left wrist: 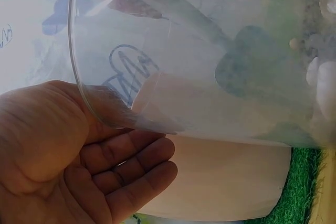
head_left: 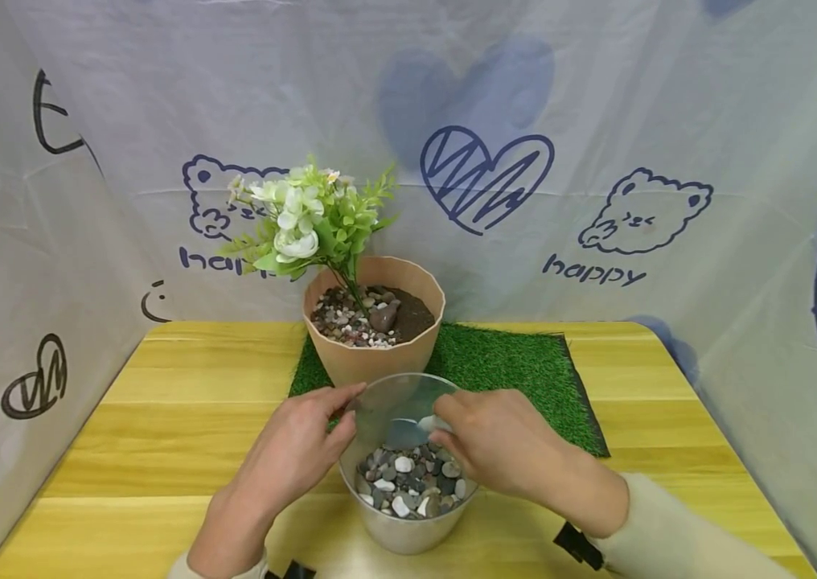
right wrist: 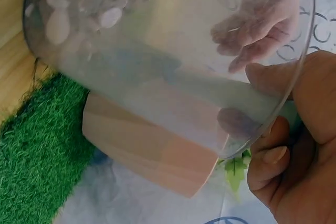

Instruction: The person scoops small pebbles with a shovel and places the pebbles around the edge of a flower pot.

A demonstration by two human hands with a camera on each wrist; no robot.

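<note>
Two hands work one clear plastic tub of pebbles (head_left: 408,482): your left hand (head_left: 293,454) steadies it open-fingered, your right hand (head_left: 498,446) reaches inside, its grip hidden.

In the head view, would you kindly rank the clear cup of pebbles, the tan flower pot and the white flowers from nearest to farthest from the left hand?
1. Clear cup of pebbles: the left hand touches its left wall.
2. Tan flower pot: just behind the cup, on the green mat.
3. White flowers: highest up, leaning left above the pot.
</note>
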